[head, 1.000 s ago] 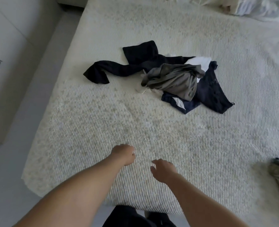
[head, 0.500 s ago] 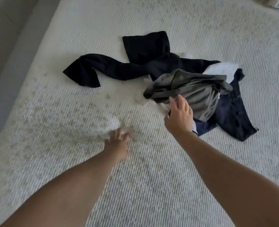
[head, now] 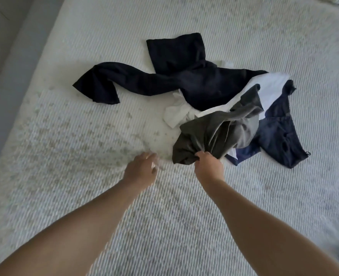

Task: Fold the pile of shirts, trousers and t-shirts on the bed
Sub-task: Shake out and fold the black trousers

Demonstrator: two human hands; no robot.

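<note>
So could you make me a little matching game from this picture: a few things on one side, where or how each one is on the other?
Things:
1. grey garment
2. black garment
3. left hand
4. denim garment

States:
A. spread out at the far side of the pile
B. bunched in the right hand
C. holding nothing, over the bed
D. lying at the right edge of the pile

Pairs: 1-B, 2-A, 3-C, 4-D
</note>
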